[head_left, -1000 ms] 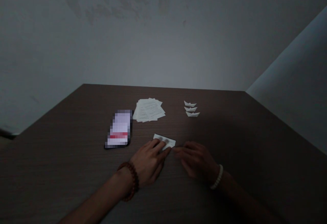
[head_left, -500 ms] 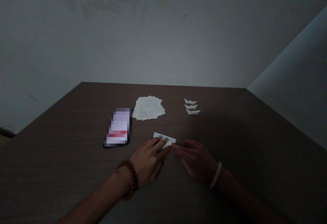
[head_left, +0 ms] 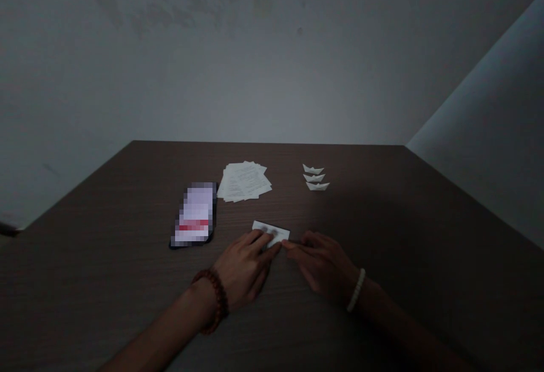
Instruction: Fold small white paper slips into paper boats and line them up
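A small white folded piece of paper [head_left: 280, 233] lies on the table in front of me. My left hand [head_left: 246, 261] rests over its left and near side, fingers spread and pressing it down. My right hand [head_left: 321, 259] is at the paper's right near corner. Its fingers are curled and closed, with the leading fingertip touching the paper's edge. The paper's near side is hidden under my fingers. Beyond, to the right, 3 small white paper boats [head_left: 314, 178] stand in a column.
A loose fanned pile of printed paper sheets [head_left: 244, 182] lies beyond my left hand. Left of it is a phone [head_left: 195, 213] with a lit, blurred screen. The dark brown wooden table [head_left: 106, 202] reaches back to a stained wall [head_left: 272, 77].
The whole view has shifted slightly, so things sit a little further left. Both hands keep nearly the same places on the paper.
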Available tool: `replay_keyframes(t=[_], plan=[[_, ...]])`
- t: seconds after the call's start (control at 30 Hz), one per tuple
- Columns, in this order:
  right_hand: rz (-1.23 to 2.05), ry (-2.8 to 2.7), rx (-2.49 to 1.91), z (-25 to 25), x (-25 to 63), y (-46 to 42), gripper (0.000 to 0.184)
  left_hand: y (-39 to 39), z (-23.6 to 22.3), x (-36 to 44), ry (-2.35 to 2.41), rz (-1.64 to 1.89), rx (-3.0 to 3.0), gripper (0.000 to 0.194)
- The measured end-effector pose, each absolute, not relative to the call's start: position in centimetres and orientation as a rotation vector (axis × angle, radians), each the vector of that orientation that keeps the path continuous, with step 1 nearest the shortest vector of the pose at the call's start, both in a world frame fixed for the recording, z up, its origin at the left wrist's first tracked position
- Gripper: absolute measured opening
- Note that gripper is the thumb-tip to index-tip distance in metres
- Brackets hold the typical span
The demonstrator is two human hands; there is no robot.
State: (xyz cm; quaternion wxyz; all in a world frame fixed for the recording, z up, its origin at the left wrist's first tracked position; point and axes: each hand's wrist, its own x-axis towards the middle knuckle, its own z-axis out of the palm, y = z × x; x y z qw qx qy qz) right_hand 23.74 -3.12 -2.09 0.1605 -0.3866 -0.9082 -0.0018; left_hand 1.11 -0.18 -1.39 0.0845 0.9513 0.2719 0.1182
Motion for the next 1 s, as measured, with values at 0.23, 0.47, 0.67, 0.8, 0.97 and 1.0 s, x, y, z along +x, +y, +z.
replay_keyframes(t=[0.23, 0.47, 0.67, 0.8, 0.97, 1.0], plan=[[0.004, -2.495, -1.226, -2.2, 23.8, -3.3, 0.036, -0.3, -1.3, 1.2, 0.836, 0.355, 2.841, 0.045], [-0.026, -2.59, -1.081, -2.2, 23.8, -3.1, 0.023, -0.3, -1.5, 1.2, 0.827, 0.377, 2.857, 0.048], [-0.039, -2.613, -1.173, -2.1, 23.6, -3.2, 0.036, -0.3, -1.6, 1.0, 0.83, 0.381, 2.818, 0.043], [-0.077, -2.626, -1.21, -1.8, 22.9, -3.4, 0.035, -0.2, -1.5, 0.9, 0.818, 0.363, 2.818, 0.044], [-0.131, -2.659, -1.192, -1.9, 22.4, -3.6, 0.022, -0.2, -1.3, 0.8, 0.834, 0.314, 2.819, 0.044], [-0.137, -2.662, -1.191, -1.9, 22.5, -3.6, 0.021, -0.2, -1.3, 0.8, 0.837, 0.321, 2.82, 0.043]])
